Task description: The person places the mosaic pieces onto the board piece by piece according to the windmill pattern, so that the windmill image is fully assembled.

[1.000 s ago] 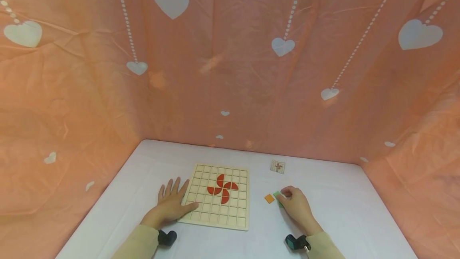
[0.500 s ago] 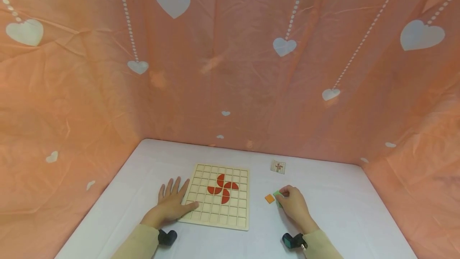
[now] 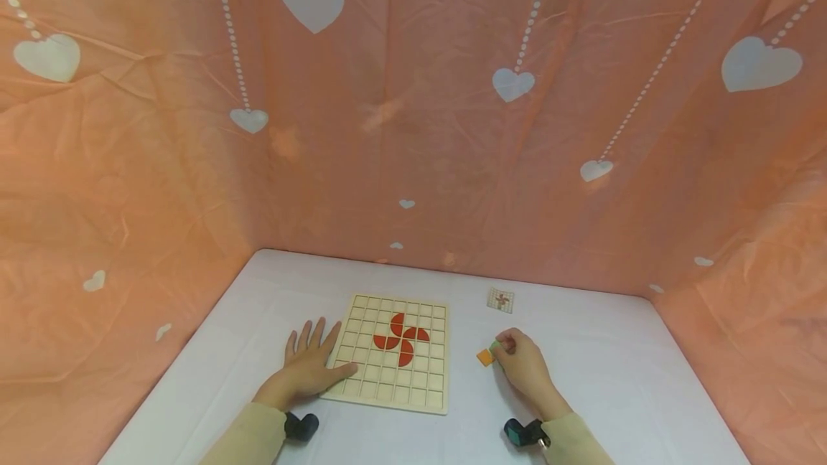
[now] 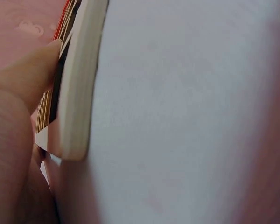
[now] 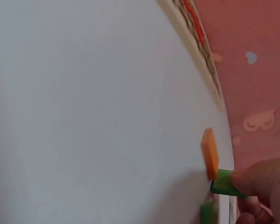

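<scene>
A square wooden grid board (image 3: pixel 388 390) lies on the white table, with red quarter-round tiles (image 3: pixel 405 352) in a pinwheel near its middle. My left hand (image 3: pixel 309 367) lies with fingers spread beside its left edge, thumb resting on the board; the left wrist view shows that thumb (image 4: pixel 32 70) over the rim. Right of the board, my right hand (image 3: pixel 526 364) pinches a green tile (image 5: pixel 222 183) between thumb and fingers. An orange tile (image 3: pixel 484 358) lies at the green tile's left. A second green tile (image 5: pixel 207 212) shows below in the right wrist view, mostly cut off.
A small printed card (image 3: pixel 500 299) with a red pinwheel on a grid lies behind my right hand. The white table (image 3: pixel 594 350) is enclosed by pink-orange cloth (image 3: pixel 362 163) with white hearts. Black wrist cameras sit on both wrists.
My right hand has shifted slightly left and away from me, bringing the pinched green tile closer to the orange one. My left hand and the board stay in place.
</scene>
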Available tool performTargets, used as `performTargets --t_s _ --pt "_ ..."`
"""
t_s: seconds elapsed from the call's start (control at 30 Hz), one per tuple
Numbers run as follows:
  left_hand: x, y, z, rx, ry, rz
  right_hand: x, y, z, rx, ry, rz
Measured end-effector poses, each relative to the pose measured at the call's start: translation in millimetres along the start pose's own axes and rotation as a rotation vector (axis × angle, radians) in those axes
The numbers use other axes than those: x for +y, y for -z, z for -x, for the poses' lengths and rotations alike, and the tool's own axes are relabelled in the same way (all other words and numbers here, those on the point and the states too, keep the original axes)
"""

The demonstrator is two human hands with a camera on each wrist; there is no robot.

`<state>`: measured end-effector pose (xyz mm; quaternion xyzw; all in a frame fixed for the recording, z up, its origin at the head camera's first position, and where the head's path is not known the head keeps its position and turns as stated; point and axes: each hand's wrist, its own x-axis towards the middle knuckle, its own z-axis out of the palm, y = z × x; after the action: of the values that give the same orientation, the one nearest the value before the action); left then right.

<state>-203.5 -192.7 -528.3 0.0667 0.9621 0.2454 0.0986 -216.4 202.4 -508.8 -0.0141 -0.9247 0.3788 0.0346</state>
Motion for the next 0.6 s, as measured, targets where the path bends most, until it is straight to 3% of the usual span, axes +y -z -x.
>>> performTargets --t_s 0.3,0.6 --pt "1.7 4.6 3.3 -0.002 0.002 0.017 -35.5 -23.8 -4.0 -0.033 0.028 -0.096" --pt "1.1 2.1 1.6 -0.013 0.009 0.009 -80.6 -74.8 6.3 -0.209 0.239 -0.147"
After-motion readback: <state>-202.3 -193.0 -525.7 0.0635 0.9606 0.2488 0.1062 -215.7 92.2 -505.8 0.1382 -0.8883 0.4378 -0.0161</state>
